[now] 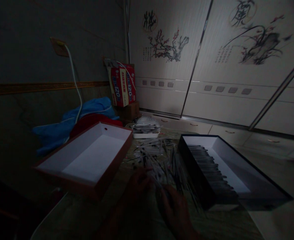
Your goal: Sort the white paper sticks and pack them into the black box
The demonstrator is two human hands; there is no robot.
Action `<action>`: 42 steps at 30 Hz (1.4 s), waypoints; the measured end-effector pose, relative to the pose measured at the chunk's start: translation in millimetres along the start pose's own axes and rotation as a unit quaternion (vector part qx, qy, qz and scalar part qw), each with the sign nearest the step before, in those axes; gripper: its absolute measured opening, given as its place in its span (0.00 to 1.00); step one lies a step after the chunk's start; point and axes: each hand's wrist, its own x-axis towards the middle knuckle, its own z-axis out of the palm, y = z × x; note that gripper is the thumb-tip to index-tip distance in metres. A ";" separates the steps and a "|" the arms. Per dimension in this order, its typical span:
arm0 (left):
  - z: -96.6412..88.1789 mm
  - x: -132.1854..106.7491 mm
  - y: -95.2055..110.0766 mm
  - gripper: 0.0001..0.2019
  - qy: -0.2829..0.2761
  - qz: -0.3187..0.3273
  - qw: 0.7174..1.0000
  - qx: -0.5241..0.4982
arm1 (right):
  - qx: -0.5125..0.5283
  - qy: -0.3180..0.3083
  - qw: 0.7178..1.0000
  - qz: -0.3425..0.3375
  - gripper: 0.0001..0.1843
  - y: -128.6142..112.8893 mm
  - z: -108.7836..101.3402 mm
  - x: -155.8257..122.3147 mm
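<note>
My left hand (137,181) is closed in a pinch over the table, and what its fingertips hold is too dark to make out. Close beside it, my right hand (174,205) is wrapped round a slim pale pen (157,182), whose end points toward the left fingertips. Something dark also shows along the right palm, its kind unclear. Just beyond both hands lies a loose pile of pens and thin pen parts (159,163), some clear and some black. To the right, a black box (194,176) holds a row of dark-tipped pens (210,168) laid side by side.
A red-brown box (114,170) with white lining stands at left. Behind the pile is a white tray (146,135) with more thin parts. Blue cloth (92,108), a white cable (73,73) and red cartons (123,85) lie farther back, before a sliding-door cabinet (167,66).
</note>
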 end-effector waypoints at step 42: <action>25.6 -8.7 -4.0 0.14 0.122 -0.037 0.980 -0.154 | -0.293 0.036 0.945 -0.139 0.13 4.0 22.9 -10.3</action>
